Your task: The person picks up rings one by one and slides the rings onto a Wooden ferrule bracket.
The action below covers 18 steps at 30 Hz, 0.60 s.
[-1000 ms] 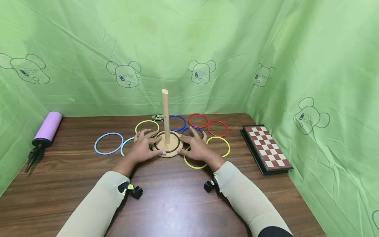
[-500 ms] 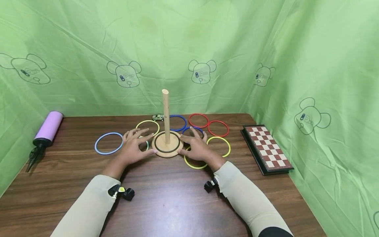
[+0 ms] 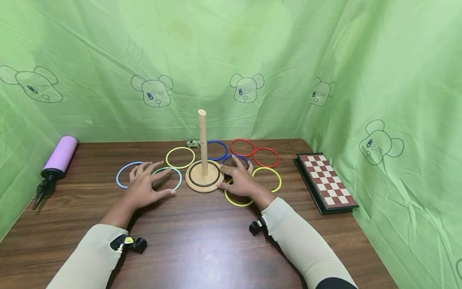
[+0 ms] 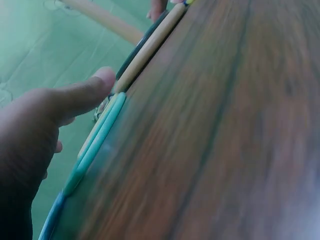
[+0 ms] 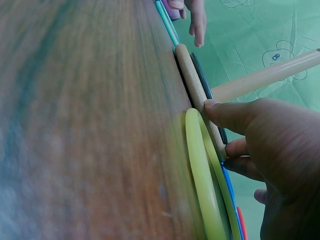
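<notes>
Pale wood: the stand [image 3: 203, 144] is upright on the table [image 3: 213, 249], a black ring [image 3: 203, 186] flat on its base [image 3: 195, 178]. Likely stiff, fairly light, tippy if pushed high; best held by the base edge. Right hand [image 3: 242, 182]: digits spread, touching that edge. Left hand [image 3: 141, 188]: spread at the turquoise ring [image 3: 181, 178], pinching nothing; ring probably light, smooth, best pinched at its near curve.

Brown worktop [image 3: 202, 257] before a green curtain [image 3: 202, 48].
A purple pump [image 3: 61, 154] lies at the left, a small toy car [image 3: 193, 143] stands near the back edge, and a chessboard [image 3: 326, 180] lies at the right.
</notes>
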Each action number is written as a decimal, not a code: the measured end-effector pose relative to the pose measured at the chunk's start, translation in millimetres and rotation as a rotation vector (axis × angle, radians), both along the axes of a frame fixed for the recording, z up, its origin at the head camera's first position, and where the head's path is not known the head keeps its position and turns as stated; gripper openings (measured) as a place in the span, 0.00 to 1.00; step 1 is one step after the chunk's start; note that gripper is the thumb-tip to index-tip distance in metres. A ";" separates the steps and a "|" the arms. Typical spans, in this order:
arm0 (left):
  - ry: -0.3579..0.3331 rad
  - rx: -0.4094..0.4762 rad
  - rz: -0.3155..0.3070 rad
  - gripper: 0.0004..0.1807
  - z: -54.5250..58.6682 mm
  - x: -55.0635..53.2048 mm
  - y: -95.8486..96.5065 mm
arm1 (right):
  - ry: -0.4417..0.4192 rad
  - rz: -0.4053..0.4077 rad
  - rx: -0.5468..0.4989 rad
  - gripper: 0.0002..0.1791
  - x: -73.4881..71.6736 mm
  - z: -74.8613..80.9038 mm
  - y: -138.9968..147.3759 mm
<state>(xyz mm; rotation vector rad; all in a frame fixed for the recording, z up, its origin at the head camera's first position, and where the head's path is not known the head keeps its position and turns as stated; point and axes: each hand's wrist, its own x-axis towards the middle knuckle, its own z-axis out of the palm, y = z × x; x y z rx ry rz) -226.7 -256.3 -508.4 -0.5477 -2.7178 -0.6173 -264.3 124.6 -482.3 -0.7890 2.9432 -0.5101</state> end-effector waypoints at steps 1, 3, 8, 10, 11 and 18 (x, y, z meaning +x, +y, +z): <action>-0.005 -0.007 0.003 0.46 -0.4 1.2 -2.7 | -0.003 0.001 -0.002 0.39 0.1 -0.2 0.2; -0.016 -0.022 0.007 0.46 -0.8 2.9 -7.3 | -0.012 -0.001 -0.008 0.39 0.1 -0.3 0.1; -0.074 -0.052 0.016 0.47 -2.1 4.8 -13.7 | -0.015 -0.010 0.001 0.40 -0.7 -0.9 -0.9; -0.096 -0.054 0.023 0.47 -2.9 5.0 -14.6 | -0.014 -0.009 0.003 0.40 -0.7 -1.6 -1.0; -0.103 -0.053 0.026 0.46 -3.1 5.3 -14.7 | -0.014 -0.009 0.004 0.39 -0.6 -1.9 -1.0; -0.124 -0.051 0.034 0.44 -3.1 5.7 -15.9 | -0.016 -0.010 -0.012 0.39 0.2 -1.7 -0.6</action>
